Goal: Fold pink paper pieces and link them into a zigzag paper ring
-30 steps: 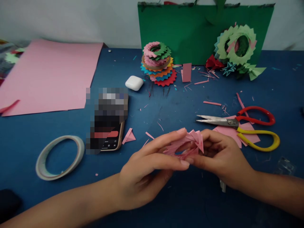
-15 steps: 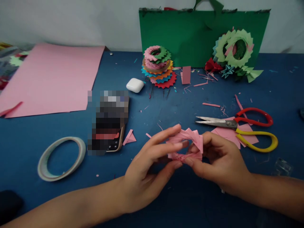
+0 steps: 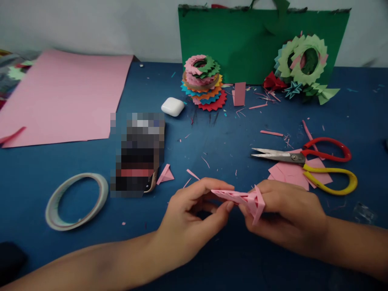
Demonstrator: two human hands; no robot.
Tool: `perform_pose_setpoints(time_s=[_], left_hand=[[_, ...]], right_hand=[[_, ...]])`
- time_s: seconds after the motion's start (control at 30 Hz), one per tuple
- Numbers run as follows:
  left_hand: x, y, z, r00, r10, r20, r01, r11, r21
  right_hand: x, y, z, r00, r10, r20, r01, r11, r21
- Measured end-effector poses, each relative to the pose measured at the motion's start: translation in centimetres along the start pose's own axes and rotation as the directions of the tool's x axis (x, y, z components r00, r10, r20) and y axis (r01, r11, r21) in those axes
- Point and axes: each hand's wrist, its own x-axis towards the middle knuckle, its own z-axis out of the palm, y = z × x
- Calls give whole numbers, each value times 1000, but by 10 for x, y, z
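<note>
Between both hands is a pink folded-paper ring [image 3: 242, 197], turned nearly edge-on, so its central hole is hidden. My left hand [image 3: 194, 220] pinches its left end, thumb below and index finger above. At the other end, my right hand [image 3: 287, 206] grips the ring, its fingers partly behind the paper. Just beyond the right hand, scissors [image 3: 298, 157] with one red and one yellow handle lie on several pink paper pieces [image 3: 287, 173]. A small folded pink piece [image 3: 165, 174] rests on the table left of the ring.
A tape roll [image 3: 101, 202] and a blurred-out phone [image 3: 139, 153] lie at left, near a large pink sheet [image 3: 69, 97]. Behind stand stacked paper rings [image 3: 203, 87], a white earbud case [image 3: 172, 106], a green board [image 3: 236, 44] and pale green rings [image 3: 321, 60]. Paper scraps litter the blue table [image 3: 212, 133].
The pink ring has tipped from showing its open centre to nearly edge-on. Both hands have turned with it and keep hold, the left fingers now lower and closer together.
</note>
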Motion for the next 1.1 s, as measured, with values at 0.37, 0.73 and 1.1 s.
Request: perform_pose_setpoints(time_s=[0.37, 0.73, 1.1], left_hand=[[6, -2, 2, 994, -110, 4, 110, 994, -21], [11, -9, 4, 983, -162, -82, 143, 969, -199], [21, -17, -10, 992, -96, -78, 68, 951, -302]], right_hand=[[-8, 4, -2, 988, -27, 150, 40, 996, -84], [8, 1, 5, 845, 516, 141, -531, 782, 327], [28, -13, -83, 840, 498, 217, -276, 736, -618]])
